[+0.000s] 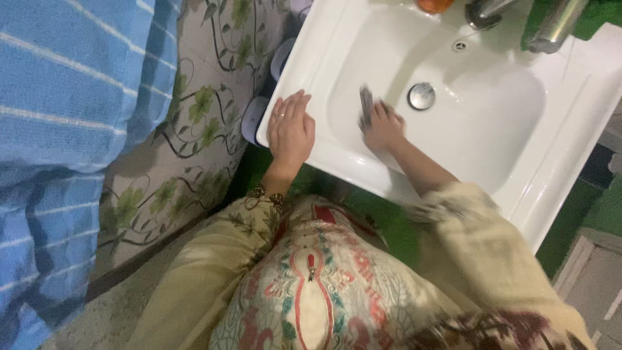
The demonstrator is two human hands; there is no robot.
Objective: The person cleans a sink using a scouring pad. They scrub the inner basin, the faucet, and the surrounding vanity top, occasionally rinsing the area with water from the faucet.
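A white ceramic sink point(570, 110) fills the upper right of the head view. My left hand point(291, 129) lies flat on the sink's near left rim, fingers together, holding nothing. My right hand point(383, 127) is down inside the basin, closed on a dark grey scrubbing pad point(366, 105) pressed against the basin's inner wall. The pad and fingers are blurred. A round metal drain plug point(422, 96) sits just right of that hand.
A metal tap point(483, 11) and a metal cylinder point(556, 26) stand at the sink's far edge, with an orange object point(434, 5) beside them. A blue striped cloth point(58, 129) hangs at left. Floral-patterned wall point(201, 110) lies behind it.
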